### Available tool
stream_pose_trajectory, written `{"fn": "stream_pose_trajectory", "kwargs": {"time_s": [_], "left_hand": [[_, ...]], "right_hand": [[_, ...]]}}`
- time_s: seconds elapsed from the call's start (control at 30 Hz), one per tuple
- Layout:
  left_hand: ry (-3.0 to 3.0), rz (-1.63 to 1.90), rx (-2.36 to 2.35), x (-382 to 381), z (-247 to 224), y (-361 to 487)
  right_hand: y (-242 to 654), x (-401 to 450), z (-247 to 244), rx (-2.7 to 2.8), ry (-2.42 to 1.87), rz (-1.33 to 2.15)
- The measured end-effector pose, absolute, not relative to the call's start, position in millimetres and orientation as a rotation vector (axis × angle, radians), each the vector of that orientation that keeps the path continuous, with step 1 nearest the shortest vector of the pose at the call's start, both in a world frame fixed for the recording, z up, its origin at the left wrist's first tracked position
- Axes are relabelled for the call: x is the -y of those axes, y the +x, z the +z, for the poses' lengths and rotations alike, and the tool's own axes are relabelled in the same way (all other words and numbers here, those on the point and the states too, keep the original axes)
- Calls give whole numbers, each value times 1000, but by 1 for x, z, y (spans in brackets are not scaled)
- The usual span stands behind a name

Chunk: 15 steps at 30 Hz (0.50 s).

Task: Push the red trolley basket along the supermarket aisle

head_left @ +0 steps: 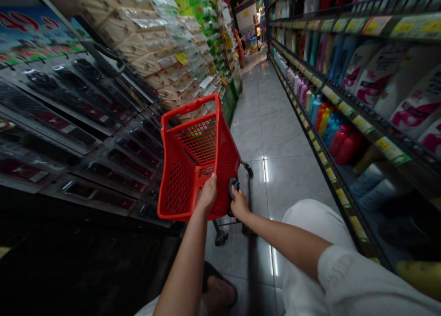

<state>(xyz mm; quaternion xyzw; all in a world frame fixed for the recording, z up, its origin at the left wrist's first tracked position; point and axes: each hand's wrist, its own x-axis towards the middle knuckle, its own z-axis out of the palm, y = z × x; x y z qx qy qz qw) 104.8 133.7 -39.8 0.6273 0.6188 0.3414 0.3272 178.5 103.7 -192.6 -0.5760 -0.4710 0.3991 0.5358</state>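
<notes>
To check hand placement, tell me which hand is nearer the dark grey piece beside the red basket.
Right. The right hand touches the dark grey piece; the left hand is apart from it, farther left, at the red basket's edge.

We've got a pretty dim aisle here, with the lower left sunk to near-black. Long white glare streaks run down the shiny floor (287, 130), and we get a brighter glow way off at the far end. Plastic on the hanging packs (62, 123) throws little glints. The red cart (225, 139) looks fairly crisp to us, but the big bottles (381, 72) at right are smeared and stretched toward the edge
</notes>
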Motion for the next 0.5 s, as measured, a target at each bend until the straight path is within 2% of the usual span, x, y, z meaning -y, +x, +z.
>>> {"fn": "stream_pose_trajectory", "kwargs": {"time_s": [0.13, 0.33, 0.5], "left_hand": [[1642, 833, -1576, -120, -32, 98], [1617, 801, -1532, -109, -29, 94], [1637, 799, -1534, -110, -34, 95]], "right_hand": [[174, -121, -212, 1024, -1449, 1000], [194, -160, -201, 877, -1541, 980], [193, -158, -208, 864, -1479, 1046]]}}
